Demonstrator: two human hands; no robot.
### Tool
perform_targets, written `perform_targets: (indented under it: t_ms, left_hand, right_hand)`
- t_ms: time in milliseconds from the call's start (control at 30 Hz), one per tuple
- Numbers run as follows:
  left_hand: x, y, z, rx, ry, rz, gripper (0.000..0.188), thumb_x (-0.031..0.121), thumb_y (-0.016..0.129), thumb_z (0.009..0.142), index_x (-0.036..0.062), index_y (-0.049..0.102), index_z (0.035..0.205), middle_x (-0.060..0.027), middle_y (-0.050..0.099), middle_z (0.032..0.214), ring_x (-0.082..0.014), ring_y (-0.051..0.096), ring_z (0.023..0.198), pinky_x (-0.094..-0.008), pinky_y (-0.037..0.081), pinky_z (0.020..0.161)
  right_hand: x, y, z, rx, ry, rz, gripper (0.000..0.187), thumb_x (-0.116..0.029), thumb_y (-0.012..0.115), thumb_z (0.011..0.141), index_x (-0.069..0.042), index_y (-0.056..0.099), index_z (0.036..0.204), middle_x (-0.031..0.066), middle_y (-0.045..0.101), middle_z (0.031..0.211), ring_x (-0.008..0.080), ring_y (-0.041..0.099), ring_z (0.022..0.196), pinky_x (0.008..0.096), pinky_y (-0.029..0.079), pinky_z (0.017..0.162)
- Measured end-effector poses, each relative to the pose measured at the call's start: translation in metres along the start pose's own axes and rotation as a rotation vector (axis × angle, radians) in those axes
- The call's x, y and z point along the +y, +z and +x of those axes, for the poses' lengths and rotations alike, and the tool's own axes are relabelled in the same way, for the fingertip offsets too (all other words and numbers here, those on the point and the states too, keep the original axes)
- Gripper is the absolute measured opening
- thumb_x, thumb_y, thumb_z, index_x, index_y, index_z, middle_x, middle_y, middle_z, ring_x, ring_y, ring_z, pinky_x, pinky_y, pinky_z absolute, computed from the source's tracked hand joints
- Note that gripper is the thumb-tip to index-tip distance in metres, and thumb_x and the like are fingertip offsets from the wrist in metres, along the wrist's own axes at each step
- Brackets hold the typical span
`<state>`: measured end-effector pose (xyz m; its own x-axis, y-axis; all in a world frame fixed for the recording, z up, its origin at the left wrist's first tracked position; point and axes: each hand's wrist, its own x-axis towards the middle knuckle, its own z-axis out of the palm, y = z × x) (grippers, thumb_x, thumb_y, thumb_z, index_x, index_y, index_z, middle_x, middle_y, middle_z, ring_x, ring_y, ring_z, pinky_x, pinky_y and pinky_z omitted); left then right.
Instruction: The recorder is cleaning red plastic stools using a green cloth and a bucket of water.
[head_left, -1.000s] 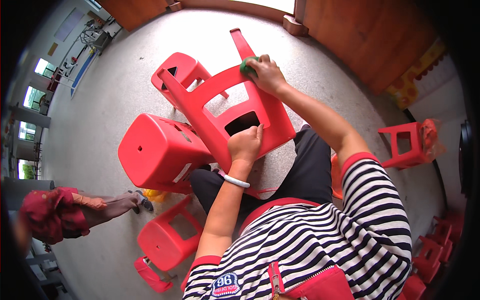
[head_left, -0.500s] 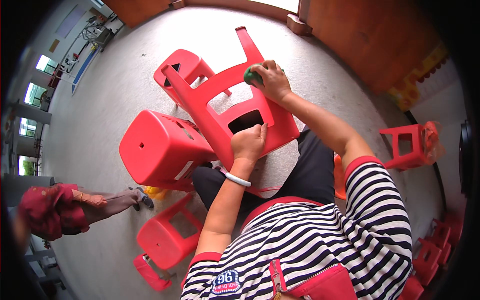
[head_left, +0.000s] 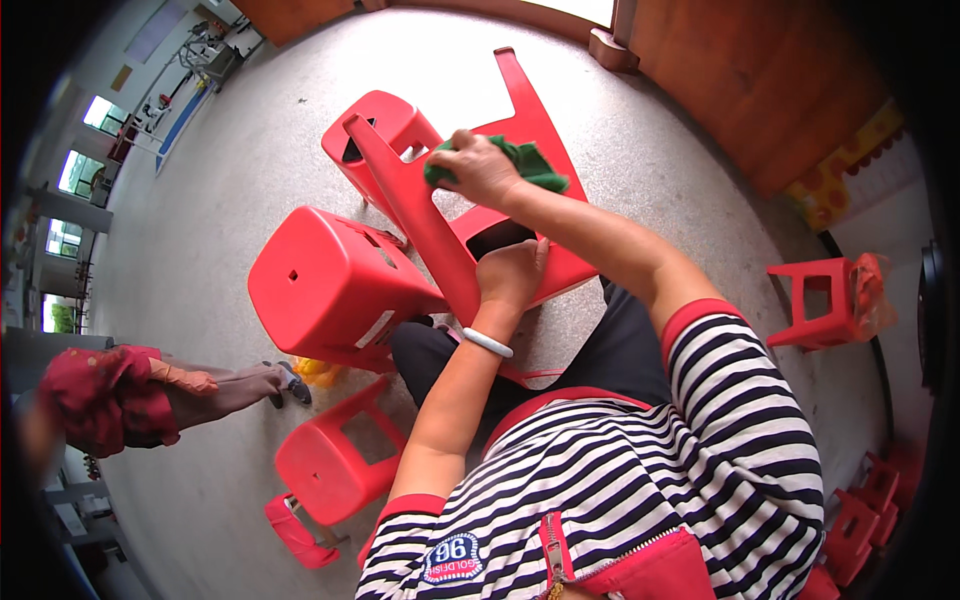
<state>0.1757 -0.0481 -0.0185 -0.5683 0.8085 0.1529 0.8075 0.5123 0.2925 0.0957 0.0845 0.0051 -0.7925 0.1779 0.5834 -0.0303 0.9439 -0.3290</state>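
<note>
Head: hands (head_left: 478, 170) staggered over tipped stool (head_left: 428, 228)

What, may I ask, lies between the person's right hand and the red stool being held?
In the head view, a green cloth, gripped in the right hand, lies between that hand and the held red stool.

Grey floor (head_left: 200, 260), small bright windows (head_left: 78, 173)

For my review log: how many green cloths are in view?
1: the green cloth in the right hand, at the red stool the left hand holds. Others may be hidden.
</note>
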Motion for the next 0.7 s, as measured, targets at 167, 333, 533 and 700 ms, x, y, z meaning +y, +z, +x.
perform_targets:
  t_ms: [167, 333, 533, 700]
  left_hand:
    - [-0.002, -0.002, -0.009, 0.023, -0.021, -0.041, 0.049, 0.048, 0.047, 0.101, 0.0142, 0.071, 0.076, -0.0115, 0.068, 0.068, -0.0348, 0.067, 0.062, -0.0468, 0.049, 0.051]
    - [-0.003, 0.001, -0.007, 0.091, -0.021, -0.027, 0.047, 0.047, 0.051, 0.100, 0.0132, 0.070, 0.073, -0.0123, 0.067, 0.068, -0.0342, 0.067, 0.063, -0.0479, 0.049, 0.053]
    - [-0.001, 0.003, -0.006, 0.108, 0.020, -0.098, 0.049, 0.046, 0.052, 0.099, 0.0116, 0.068, 0.069, -0.0128, 0.066, 0.067, -0.0359, 0.065, 0.062, -0.0486, 0.047, 0.053]
    - [-0.010, 0.003, -0.011, 0.118, 0.028, -0.098, 0.049, 0.046, 0.052, 0.100, 0.0108, 0.067, 0.069, -0.0133, 0.065, 0.067, -0.0365, 0.064, 0.061, -0.0488, 0.047, 0.053]
  right_hand:
    - [0.004, -0.015, 0.009, -0.152, -0.106, 0.033, 0.031, -0.025, 0.075, 0.082, -0.027, 0.070, 0.113, 0.0144, 0.056, 0.107, 0.0350, 0.066, 0.095, 0.0441, 0.056, 0.083]
    - [0.042, -0.056, 0.009, -0.292, -0.010, -0.129, 0.028, -0.020, 0.070, 0.084, -0.025, 0.069, 0.111, 0.0168, 0.060, 0.113, 0.0360, 0.068, 0.100, 0.0455, 0.058, 0.081]
    - [0.108, -0.093, -0.013, -0.294, 0.236, -0.343, 0.034, -0.023, 0.072, 0.082, -0.025, 0.067, 0.115, 0.0223, 0.060, 0.112, 0.0389, 0.068, 0.097, 0.0456, 0.057, 0.084]
    - [0.081, -0.078, -0.079, 0.048, 0.415, 0.000, 0.038, -0.028, 0.076, 0.085, -0.019, 0.063, 0.120, 0.0219, 0.056, 0.111, 0.0421, 0.065, 0.094, 0.0451, 0.055, 0.086]
